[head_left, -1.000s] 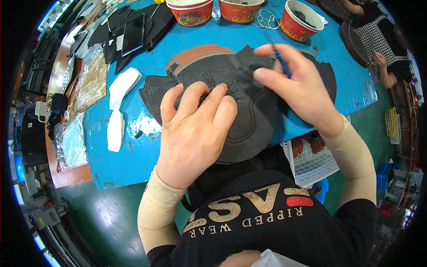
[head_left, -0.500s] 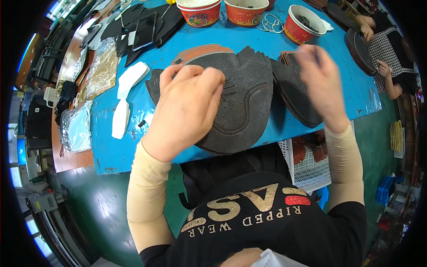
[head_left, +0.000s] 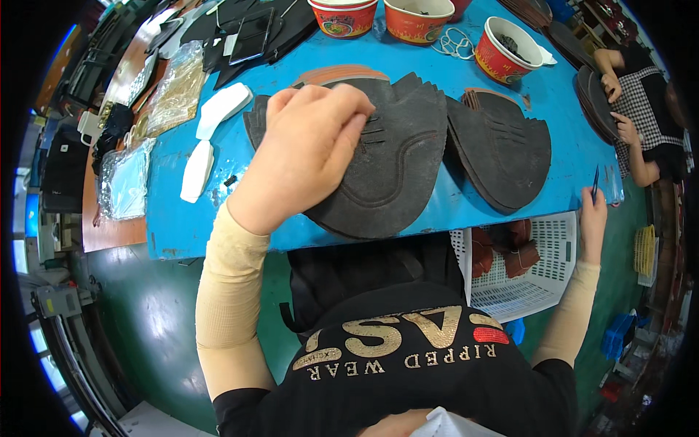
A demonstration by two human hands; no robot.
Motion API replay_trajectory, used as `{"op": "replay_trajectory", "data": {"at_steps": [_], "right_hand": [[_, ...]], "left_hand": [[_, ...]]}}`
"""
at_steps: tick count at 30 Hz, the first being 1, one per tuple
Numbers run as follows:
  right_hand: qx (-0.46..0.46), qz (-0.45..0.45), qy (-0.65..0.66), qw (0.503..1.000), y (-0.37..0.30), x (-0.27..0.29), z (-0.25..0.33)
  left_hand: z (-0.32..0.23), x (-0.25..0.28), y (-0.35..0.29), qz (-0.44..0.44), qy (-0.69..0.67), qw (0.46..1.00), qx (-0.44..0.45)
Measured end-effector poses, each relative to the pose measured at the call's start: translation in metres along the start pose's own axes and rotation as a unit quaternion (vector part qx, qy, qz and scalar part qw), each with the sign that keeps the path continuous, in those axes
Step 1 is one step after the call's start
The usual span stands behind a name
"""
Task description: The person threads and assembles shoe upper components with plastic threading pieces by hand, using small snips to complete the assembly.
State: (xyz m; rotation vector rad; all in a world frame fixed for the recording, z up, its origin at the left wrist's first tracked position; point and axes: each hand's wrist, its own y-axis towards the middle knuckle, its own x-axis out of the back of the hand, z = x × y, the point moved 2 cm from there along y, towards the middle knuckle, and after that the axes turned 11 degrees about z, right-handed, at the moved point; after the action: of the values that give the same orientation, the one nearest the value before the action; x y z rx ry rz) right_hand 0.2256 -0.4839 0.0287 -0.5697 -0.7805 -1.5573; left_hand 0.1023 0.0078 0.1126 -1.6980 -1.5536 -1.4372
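Note:
My left hand (head_left: pixel 309 146) hovers over the left side of a stack of dark grey, rounded leather-like pieces (head_left: pixel 393 167) with a curved stitched line and short slits. Its fingers are curled with the tips pressed together, and whatever is between them is hidden. Out at the table's right edge, my right hand (head_left: pixel 593 218) grips a slim dark pointed tool (head_left: pixel 595 180), which points upward and looks like tweezers. Between the hands lies a second stack of similar dark pieces (head_left: pixel 510 156), also with slits. Reddish-brown edges show behind both stacks.
Red paper tubs (head_left: pixel 502 67) and a white cord (head_left: pixel 455 45) stand along the far side of the blue table (head_left: pixel 182 237). White curved pieces (head_left: pixel 196 171) and a phone (head_left: pixel 251 36) lie left. A white basket (head_left: pixel 561 255) sits below; a co-worker's hands (head_left: pixel 619 109) are at right.
My right hand has moved from over the right-hand stack out to the table's right edge, where the slim tool now shows in it. My left hand stays over the left stack, fingers still curled.

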Motion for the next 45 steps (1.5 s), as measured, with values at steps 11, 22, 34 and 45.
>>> {"op": "replay_trajectory", "data": {"at_steps": [11, 22, 34, 45], "right_hand": [[-0.21, 0.335, 0.116, 0.911, -0.114, -0.028, 0.039], [-0.11, 0.381, 0.06, 0.916, -0.151, -0.082, 0.059], [-0.036, 0.316, 0.04, 0.947, -0.153, -0.099, 0.044], [-0.026, 0.279, 0.1, 0.955, -0.154, -0.091, 0.048]], "left_hand": [[-0.006, -0.012, 0.007, 0.035, 0.059, 0.997, -0.034], [-0.001, -0.007, -0.002, 0.001, -0.079, 0.997, 0.013], [-0.05, -0.034, -0.024, -0.006, 0.219, 0.975, -0.027], [-0.046, -0.036, -0.025, -0.001, 0.188, 0.982, -0.004]]}}
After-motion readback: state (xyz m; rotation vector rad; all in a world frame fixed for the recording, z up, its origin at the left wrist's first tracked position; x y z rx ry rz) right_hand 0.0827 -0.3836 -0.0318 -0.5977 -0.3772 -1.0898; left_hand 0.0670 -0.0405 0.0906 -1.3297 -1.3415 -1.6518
